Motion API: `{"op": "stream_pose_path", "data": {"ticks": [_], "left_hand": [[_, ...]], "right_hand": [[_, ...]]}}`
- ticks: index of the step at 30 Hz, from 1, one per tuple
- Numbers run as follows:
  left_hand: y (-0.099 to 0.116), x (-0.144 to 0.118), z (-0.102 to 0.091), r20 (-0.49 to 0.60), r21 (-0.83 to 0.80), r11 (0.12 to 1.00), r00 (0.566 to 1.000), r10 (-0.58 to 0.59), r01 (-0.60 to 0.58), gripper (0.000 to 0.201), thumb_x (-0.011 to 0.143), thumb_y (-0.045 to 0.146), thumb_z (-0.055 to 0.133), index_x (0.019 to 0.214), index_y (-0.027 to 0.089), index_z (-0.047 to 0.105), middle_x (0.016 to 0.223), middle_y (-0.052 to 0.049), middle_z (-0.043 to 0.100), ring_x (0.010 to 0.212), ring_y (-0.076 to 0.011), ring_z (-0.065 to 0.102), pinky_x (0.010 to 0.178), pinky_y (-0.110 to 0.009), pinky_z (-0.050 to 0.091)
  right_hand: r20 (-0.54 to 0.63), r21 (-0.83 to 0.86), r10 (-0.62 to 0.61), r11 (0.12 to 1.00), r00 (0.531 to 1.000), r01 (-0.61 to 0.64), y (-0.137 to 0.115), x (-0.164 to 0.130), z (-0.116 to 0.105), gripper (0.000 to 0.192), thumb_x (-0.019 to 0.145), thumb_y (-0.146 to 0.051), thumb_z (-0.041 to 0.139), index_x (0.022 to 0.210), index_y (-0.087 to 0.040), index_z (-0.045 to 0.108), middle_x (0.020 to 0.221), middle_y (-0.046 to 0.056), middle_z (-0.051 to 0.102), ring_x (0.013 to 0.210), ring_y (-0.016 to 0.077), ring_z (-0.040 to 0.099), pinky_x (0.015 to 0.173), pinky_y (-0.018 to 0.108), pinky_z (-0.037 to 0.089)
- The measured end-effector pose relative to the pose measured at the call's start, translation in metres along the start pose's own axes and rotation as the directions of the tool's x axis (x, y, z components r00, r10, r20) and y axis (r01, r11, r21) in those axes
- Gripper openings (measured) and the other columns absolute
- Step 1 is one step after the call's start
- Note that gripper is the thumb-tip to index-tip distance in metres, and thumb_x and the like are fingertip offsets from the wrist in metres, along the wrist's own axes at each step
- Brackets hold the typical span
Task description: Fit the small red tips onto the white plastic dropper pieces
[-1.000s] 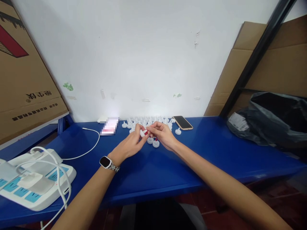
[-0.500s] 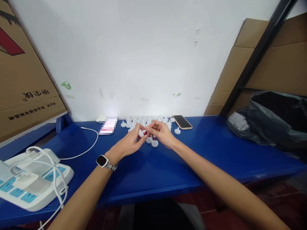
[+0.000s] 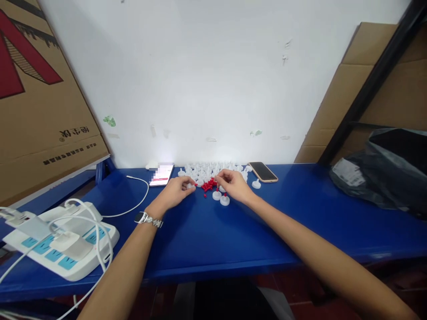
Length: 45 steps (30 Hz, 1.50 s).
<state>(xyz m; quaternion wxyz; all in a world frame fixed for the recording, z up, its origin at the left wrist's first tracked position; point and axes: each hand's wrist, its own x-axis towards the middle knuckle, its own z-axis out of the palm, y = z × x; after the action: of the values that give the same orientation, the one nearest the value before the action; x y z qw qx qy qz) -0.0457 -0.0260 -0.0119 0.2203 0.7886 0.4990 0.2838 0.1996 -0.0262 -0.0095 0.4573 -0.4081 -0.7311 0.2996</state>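
Nearest, at the surface's (image 3: pixel 207 240) left front corner: white power strip (image 3: pixel 66 242) with blue sockets, plugs and looping white cables, partly cut off by the frame edge. Further in, toward the middle: left hand (image 3: pixel 175 192), watch (image 3: pixel 144 218) on its wrist, palm down, fingertips on a small white cap (image 3: pixel 191 186); grip narrow, pinching or merely touching it cannot be told. Right hand (image 3: pixel 235 186) just across, fingers curled low over the surface, touching at a white cap (image 3: pixel 222 188) beside the heap of tiny red pieces (image 3: pixel 208 184); whether anything sits inside that grip cannot be told. Red pieces between the two hands, too small to make out any long axis or pointing. Two white caps (image 3: pixel 220 198) just in front of the right hand, flat side down, one carrying a red dot on top, stub upward. Behind, along the back edge against the wall: cluster of white caps (image 3: pixel 208 169), stubs pointing up, individual count unclear. Left of the cluster a phone with a blurred screen (image 3: pixel 161 174); right of it a dark phone (image 3: pixel 263 171) lying flat, long axis slanting toward the back edge. Far right, black plastic bag (image 3: pixel 387 169), cut off. Cardboard box (image 3: pixel 40 102) leaning at the left.
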Motion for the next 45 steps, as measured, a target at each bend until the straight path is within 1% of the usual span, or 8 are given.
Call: {"op": "stream_pose_path", "data": {"ticks": [7,16,21,26,30,33,38,45], "left_hand": [[-0.005,0.004,0.012,-0.081,0.099,0.988,0.989,0.124,-0.116,0.027,0.083,0.042,0.062,0.094,0.021,0.074,0.105,-0.010,0.062,0.095,-0.0240,0.059,0.081,-0.038,0.049],[-0.010,0.006,0.016,-0.041,-0.016,0.999,0.998,0.037,-0.038,0.023,0.085,0.040,0.060,0.089,0.018,0.066,0.077,-0.004,0.066,0.071,-0.0183,0.060,0.068,-0.032,0.048],[-0.005,0.006,0.015,-0.119,0.092,0.994,0.991,0.062,-0.051,0.031,0.085,0.045,0.062,0.101,0.018,0.062,0.087,-0.005,0.063,0.073,-0.0185,0.058,0.069,-0.033,0.048],[0.013,0.000,0.013,-0.253,0.133,0.975,0.945,0.208,-0.179,0.044,0.085,0.048,0.063,0.120,0.022,0.057,0.116,-0.009,0.058,0.104,-0.0246,0.057,0.089,-0.039,0.048],[0.026,-0.003,0.011,-0.151,0.031,0.972,0.961,0.233,-0.231,0.038,0.089,0.047,0.058,0.119,0.023,0.058,0.119,-0.008,0.063,0.108,-0.0251,0.058,0.089,-0.038,0.048],[0.027,-0.004,0.006,-0.122,-0.003,0.977,0.970,0.211,-0.213,0.032,0.093,0.047,0.053,0.110,0.022,0.062,0.106,-0.006,0.067,0.094,-0.0213,0.062,0.083,-0.034,0.048],[0.024,-0.003,-0.001,-0.183,0.035,0.985,0.968,0.172,-0.168,0.036,0.096,0.050,0.045,0.105,0.020,0.062,0.097,-0.005,0.066,0.086,-0.0197,0.061,0.074,-0.031,0.045],[0.030,-0.004,0.007,-0.102,-0.035,0.986,0.982,0.159,-0.163,0.039,0.101,0.051,0.029,0.096,0.021,0.053,0.083,-0.001,0.061,0.079,-0.0180,0.060,0.077,-0.031,0.042]], "right_hand": [[0.130,-0.323,-0.068,0.940,0.989,0.107,0.001,0.035,0.014,0.008,0.079,-0.023,0.062,0.078,-0.017,0.066,0.070,0.001,0.067,0.062,0.0127,0.057,0.059,0.025,0.039],[0.284,-0.495,-0.025,0.852,0.959,0.169,-0.001,0.072,0.043,0.012,0.076,-0.018,0.064,0.085,-0.017,0.071,0.081,0.005,0.071,0.071,0.0162,0.061,0.066,0.026,0.041],[0.280,-0.418,-0.037,0.895,0.959,0.157,0.001,0.072,0.040,0.011,0.073,-0.010,0.060,0.076,-0.016,0.069,0.080,0.005,0.072,0.072,0.0158,0.062,0.066,0.025,0.042],[0.140,-0.212,-0.048,0.974,0.989,0.077,-0.010,0.054,0.024,0.008,0.078,-0.020,0.062,0.080,-0.015,0.068,0.075,0.004,0.069,0.067,0.0142,0.060,0.064,0.026,0.043],[0.183,0.060,0.010,0.998,0.983,-0.021,-0.014,0.030,0.018,0.020,0.082,-0.034,0.063,0.086,-0.015,0.065,0.072,0.003,0.067,0.064,0.0145,0.060,0.061,0.027,0.044],[0.119,-0.063,-0.034,0.997,0.992,0.041,-0.013,0.014,0.018,0.026,0.088,-0.040,0.057,0.094,-0.016,0.065,0.078,0.004,0.068,0.067,0.0147,0.058,0.065,0.028,0.043],[0.241,-0.601,-0.210,0.734,0.947,0.316,-0.015,0.001,0.018,0.021,0.088,-0.039,0.062,0.084,-0.019,0.068,0.086,0.007,0.066,0.092,0.0230,0.054,0.087,0.039,0.034],[0.419,-0.712,-0.156,0.554,0.894,0.431,-0.016,0.002,0.030,0.015,0.088,-0.029,0.061,0.086,-0.017,0.069,0.090,0.010,0.065,0.097,0.0260,0.050,0.086,0.041,0.029]]}}
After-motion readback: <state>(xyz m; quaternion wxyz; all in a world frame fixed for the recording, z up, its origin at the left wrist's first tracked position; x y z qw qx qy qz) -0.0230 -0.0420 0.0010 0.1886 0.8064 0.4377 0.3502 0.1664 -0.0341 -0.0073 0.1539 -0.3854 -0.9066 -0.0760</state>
